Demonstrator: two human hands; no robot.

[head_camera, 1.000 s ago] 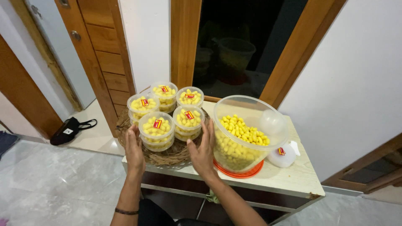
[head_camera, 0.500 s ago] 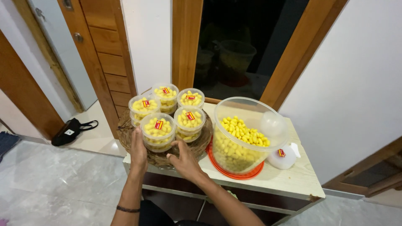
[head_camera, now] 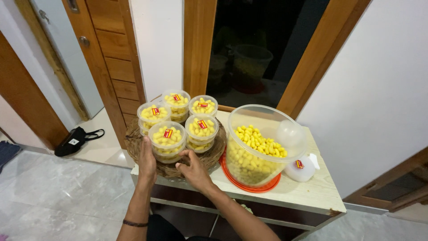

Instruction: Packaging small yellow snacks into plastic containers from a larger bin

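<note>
Tubs: round clear tubs of yellow pieces, stacked far left.
Labels: small red-yellow stickers on lids.

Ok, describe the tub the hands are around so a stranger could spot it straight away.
On the pale table sits a round woven tray of small clear tubs of yellow snacks. The one meant is the front tub, nearest the viewer, between the left hand and right hand; no other tub has hands around it.

one head-worn camera looks steeply down and forward from close above the tabletop, toward a dark doorway.
</note>
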